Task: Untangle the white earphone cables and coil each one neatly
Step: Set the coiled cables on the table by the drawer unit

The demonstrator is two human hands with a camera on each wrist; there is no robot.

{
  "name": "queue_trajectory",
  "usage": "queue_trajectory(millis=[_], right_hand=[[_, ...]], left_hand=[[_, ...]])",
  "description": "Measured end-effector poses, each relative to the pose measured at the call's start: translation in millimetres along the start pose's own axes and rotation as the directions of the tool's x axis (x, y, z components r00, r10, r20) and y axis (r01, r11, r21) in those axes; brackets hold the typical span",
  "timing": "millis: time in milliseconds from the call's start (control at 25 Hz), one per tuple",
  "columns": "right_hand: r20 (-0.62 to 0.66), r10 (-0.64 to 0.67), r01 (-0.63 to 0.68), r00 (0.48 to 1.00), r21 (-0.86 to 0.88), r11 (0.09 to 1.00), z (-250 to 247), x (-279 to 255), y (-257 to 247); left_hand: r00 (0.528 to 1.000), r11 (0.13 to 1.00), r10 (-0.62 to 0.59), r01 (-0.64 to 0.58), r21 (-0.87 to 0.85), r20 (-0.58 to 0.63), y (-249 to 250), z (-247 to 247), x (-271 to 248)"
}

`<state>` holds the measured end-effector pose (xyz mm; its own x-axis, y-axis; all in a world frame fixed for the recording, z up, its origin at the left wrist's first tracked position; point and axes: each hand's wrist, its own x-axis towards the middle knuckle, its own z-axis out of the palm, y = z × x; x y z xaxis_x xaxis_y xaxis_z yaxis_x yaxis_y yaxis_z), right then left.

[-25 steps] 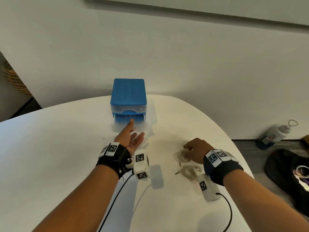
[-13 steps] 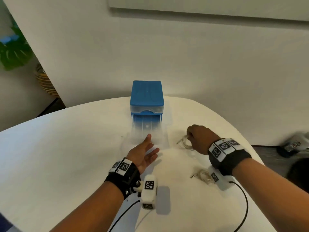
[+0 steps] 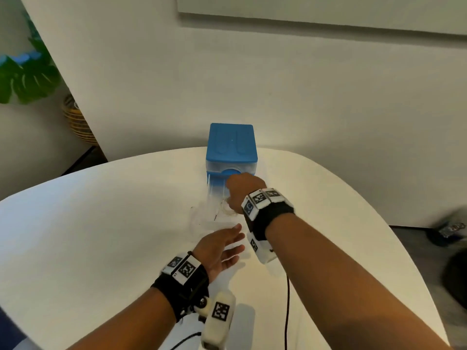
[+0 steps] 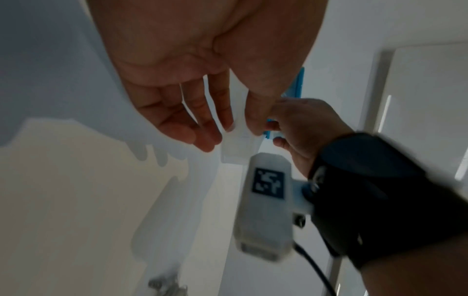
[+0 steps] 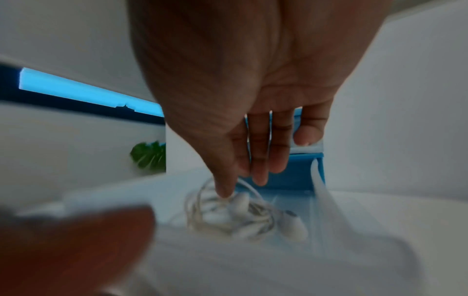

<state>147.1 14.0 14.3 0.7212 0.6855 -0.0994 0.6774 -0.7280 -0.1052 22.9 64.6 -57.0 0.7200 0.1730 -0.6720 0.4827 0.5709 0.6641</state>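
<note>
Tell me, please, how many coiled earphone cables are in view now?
1 for certain: a coil lies in the pulled-out clear drawer, under the right hand. A blurred bundle on the table may be a second; I cannot tell.

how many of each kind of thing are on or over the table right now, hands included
hands: 2 (left hand, right hand)
earphone coils: 2 (first coil in the pulled-out drawer; second coil, blurred, on the table)
blue drawer box: 1
total: 5
</note>
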Motion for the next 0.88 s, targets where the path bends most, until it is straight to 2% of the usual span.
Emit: queue_trajectory(millis=[160,240,320,440,520,600,720,880], right_hand=[[-0.122,0.178,-0.131,0.976,0.322,0.938,-9,-19,51],[-0.116,0.276,-0.212,0.954,0.387,0.897,-2,-42,89],[0.014,0.36,-0.34,0.933,0.363,0.867,17,-73,125],[0.236,0.421,-0.476,0.876,0.278,0.834,54,-118,162],[0.278,0.398,-0.47,0.874,0.28,0.837,65,-140,169],[0.284,0.34,-0.417,0.896,0.284,0.863,65,-153,169],[0.284,0.266,-0.343,0.921,0.27,0.9,69,-164,166],[0.218,0.296,-0.332,0.93,0.152,0.931,81,-165,164]], left_hand=[[1.0,0.999,0.018,-0.018,0.048,-0.017,11,-2,13],[1.0,0.996,0.008,-0.007,0.092,-0.014,17,1,20],[0.999,0.997,-0.003,0.005,0.073,-0.032,26,9,27],[0.996,0.996,0.026,-0.033,-0.079,-0.083,43,25,43],[0.993,0.979,0.054,-0.073,-0.192,-0.104,53,30,55],[0.99,0.956,0.078,-0.108,-0.272,-0.12,60,31,66],[0.986,0.956,0.1,-0.132,-0.26,-0.131,63,36,79],[0.984,0.964,0.057,-0.098,-0.249,-0.167,56,41,88]])
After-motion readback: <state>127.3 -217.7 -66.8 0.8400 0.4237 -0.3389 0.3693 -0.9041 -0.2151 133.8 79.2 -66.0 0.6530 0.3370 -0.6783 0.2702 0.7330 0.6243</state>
